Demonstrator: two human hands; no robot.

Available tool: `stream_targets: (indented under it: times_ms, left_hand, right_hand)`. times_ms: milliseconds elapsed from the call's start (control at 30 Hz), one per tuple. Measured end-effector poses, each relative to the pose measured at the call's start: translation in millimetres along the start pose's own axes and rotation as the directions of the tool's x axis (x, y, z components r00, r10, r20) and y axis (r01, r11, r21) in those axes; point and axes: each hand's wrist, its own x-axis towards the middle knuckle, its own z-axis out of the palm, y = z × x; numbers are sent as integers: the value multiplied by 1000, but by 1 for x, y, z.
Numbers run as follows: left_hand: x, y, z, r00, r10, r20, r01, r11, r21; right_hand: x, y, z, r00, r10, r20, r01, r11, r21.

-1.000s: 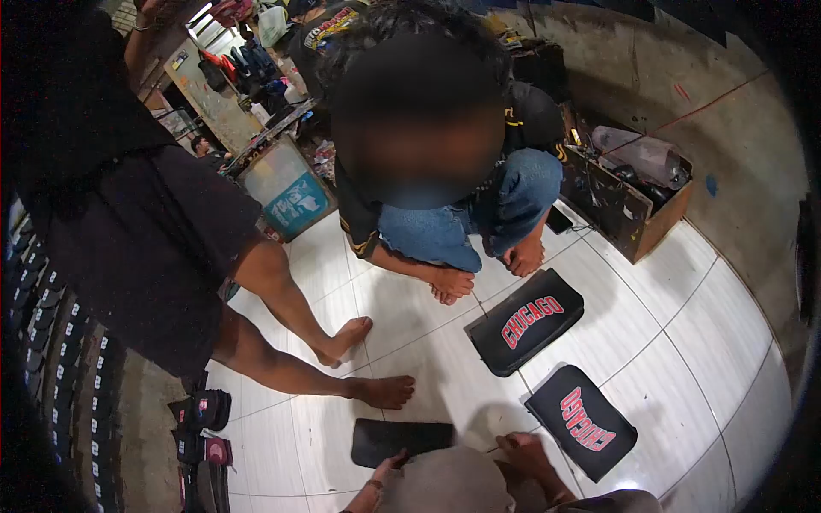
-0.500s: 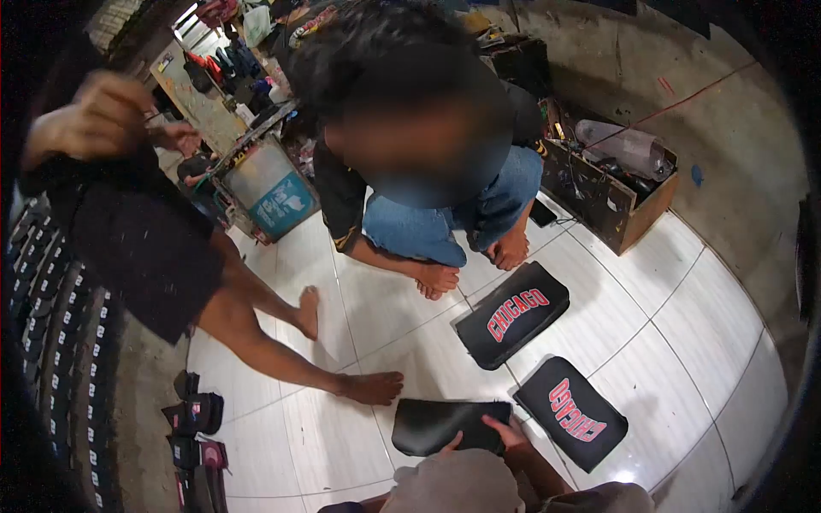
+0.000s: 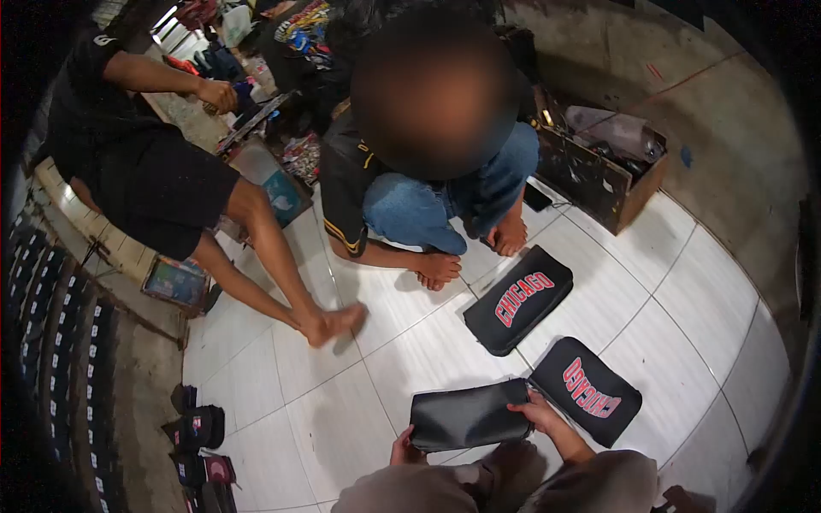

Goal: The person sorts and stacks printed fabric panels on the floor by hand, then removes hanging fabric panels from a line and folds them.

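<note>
A flat black rectangular piece (image 3: pixel 470 415), plain and slightly shiny on its visible side, is held between my two hands just above my knees. My left hand (image 3: pixel 408 447) grips its lower left corner, fingers partly hidden. At its right end my right hand (image 3: pixel 540 414) pinches the edge, thumb on top. To the right, a black piece with red "CHICAGO" lettering (image 3: pixel 588 392) lies on the tiles close to my right hand. Another black "CHICAGO" piece (image 3: pixel 518 301) lies farther forward, near the feet of a squatting person (image 3: pixel 410 205).
A second person (image 3: pixel 154 179) in dark shorts is at the left, one bare foot on the white tiles (image 3: pixel 325 410). Dark caps (image 3: pixel 195 427) lie at lower left, beside rows of dark items (image 3: pixel 60 368). A wooden box (image 3: pixel 603 175) and a phone (image 3: pixel 537 198) are at back right.
The black piece has been raised and now shows more fully between both hands. The person at left has shifted back, lowering an arm and drawing a foot away. The view has shifted slightly.
</note>
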Motion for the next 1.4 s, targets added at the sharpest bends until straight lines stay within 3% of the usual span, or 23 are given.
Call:
stream_targets:
  times_ms: [33,133,167,200,233,267,367,500,567,667,733,767,833,867,967,1000,1033,1100,1133,1233,1300,1367,1400]
  left_hand:
    - [9,5,0,1000,-29,-11,29,999,21]
    - [26,32,22,996,-84,-15,84,929,361]
    - [34,34,23,994,-97,-50,109,855,507]
    - [37,36,25,993,-104,-51,115,854,508]
    - [41,40,30,999,-35,-31,47,829,557]
    - [45,42,33,1000,30,-7,-20,795,606]
    - [55,38,31,991,130,-16,-78,686,723]
    - [42,29,20,953,273,132,-277,601,750]
    - [20,25,36,831,455,321,-545,548,635]
    - [-2,22,43,855,458,242,-507,642,575]
    - [18,18,21,758,455,467,-650,572,500]
    - [17,22,28,746,480,462,-665,570,482]
    - [16,32,43,849,399,347,-526,576,625]
    - [17,34,47,830,416,370,-556,572,603]
    - [18,35,50,823,429,372,-566,567,598]
    - [19,37,49,825,433,363,-563,577,592]
    - [17,43,54,827,431,361,-560,581,591]
    - [8,46,63,904,346,252,-408,514,755]
    - [21,39,53,891,368,266,-432,505,747]
    - [13,51,70,826,357,435,-560,609,562]
    - [19,48,56,859,286,424,-499,652,571]
    - [27,45,46,816,361,451,-570,630,527]
    - [36,41,32,857,299,420,-494,710,502]
  right_hand:
    - [-4,-9,4,999,1,-38,-2,999,-47]
    - [-6,-24,15,986,42,-163,-78,972,-223]
    - [-8,-25,21,991,-46,-129,8,959,-283]
    - [1,-6,24,977,-142,-159,88,947,-308]
    - [12,8,28,952,-243,-187,170,926,-338]
    - [-17,-29,44,936,-285,-209,139,840,-524]
    - [-23,-33,54,931,-228,-285,14,802,-597]
    - [-43,-26,59,913,-338,-228,86,707,-702]
    - [-69,-26,59,868,-466,-172,202,648,-735]
    - [-97,-18,48,928,-368,-56,234,693,-682]
    - [-89,5,34,760,-643,92,408,362,-838]
    - [-81,2,29,751,-650,119,425,337,-840]
    - [-67,-2,21,661,-736,146,594,395,-700]
    - [-60,8,12,783,-600,161,470,401,-786]
    - [-57,6,4,810,-546,212,464,378,-801]
    - [-66,-8,9,743,-635,212,525,357,-772]
    - [-68,-20,17,746,-632,212,523,358,-774]
    - [-80,-37,30,803,-595,8,478,637,-604]
    - [-87,-55,48,748,-660,-64,539,661,-522]
    - [-58,-38,36,758,-651,-39,484,601,-636]
    - [-62,-40,38,768,-639,-42,439,573,-692]
    - [-65,-44,41,697,-716,44,488,428,-760]
    - [-61,-34,39,622,-780,64,569,395,-721]
